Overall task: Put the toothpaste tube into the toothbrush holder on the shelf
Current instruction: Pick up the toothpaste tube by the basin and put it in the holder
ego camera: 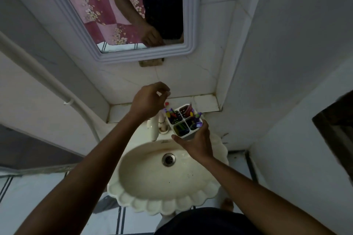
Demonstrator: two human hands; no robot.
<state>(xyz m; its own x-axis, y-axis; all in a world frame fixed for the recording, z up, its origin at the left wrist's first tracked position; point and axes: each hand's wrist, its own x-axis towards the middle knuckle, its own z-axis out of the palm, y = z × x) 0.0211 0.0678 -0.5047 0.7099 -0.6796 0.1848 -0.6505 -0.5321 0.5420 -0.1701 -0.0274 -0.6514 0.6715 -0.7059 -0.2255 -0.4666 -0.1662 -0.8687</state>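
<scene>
One holder point(183, 122) (four compartments), two hands

Two bare forearms enter from the near edge, one on the left, one on the right. No sleeves, watches, bracelets or rings are visible on either. The left hand point(148, 101) and the right hand point(194, 144) are both ungloved. At the near edge, between the forearms, a dark garment point(206, 222) covers the person's front; its cut and fabric cannot be made out. One bare foot point(227, 204) shows on the floor just right of it.
</scene>
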